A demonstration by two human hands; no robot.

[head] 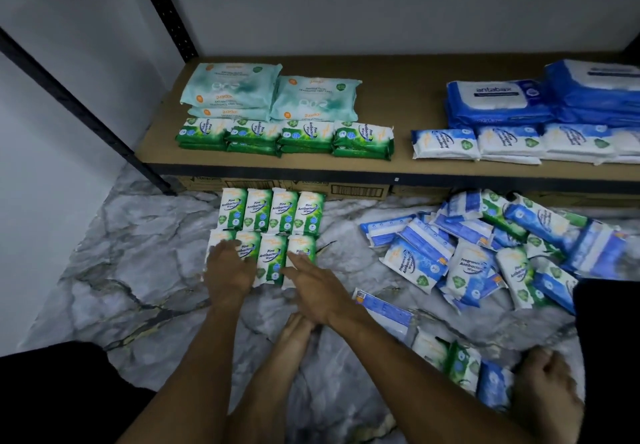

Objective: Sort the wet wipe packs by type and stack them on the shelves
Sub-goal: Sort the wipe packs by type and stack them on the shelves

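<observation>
1. Already the shelf (pixel 398 104) carries four sorted groups. Pale teal packs (pixel 239 94) sit at the back left with green packs (pixel 284 139) stacked in front of them. Big dark blue packs (pixel 502 101) sit at the back right with small white-and-blue packs (pixel 509 142) in front. We judge this part done.
2. On the marble floor (pixel 138 270), to the right, a loose pile (pixel 485 253) of blue and green packs lies mixed and overlapping. This looks like the bulk of what is left to sort.
3. Just below the shelf edge, eight pine packs (pixel 273 215) lie on the floor in two tidy rows of four, sorted but not yet shelved.
4. Our left hand (pixel 228 267) lies flat on the left end of the near row, fingers straight, gripping nothing.
5. Our right hand (pixel 311 284), apart from the left, has straight fingers touching the rightmost pack of that row and holds nothing either. We reckon the task is roughly half finished, and these rows probably go up next.
</observation>
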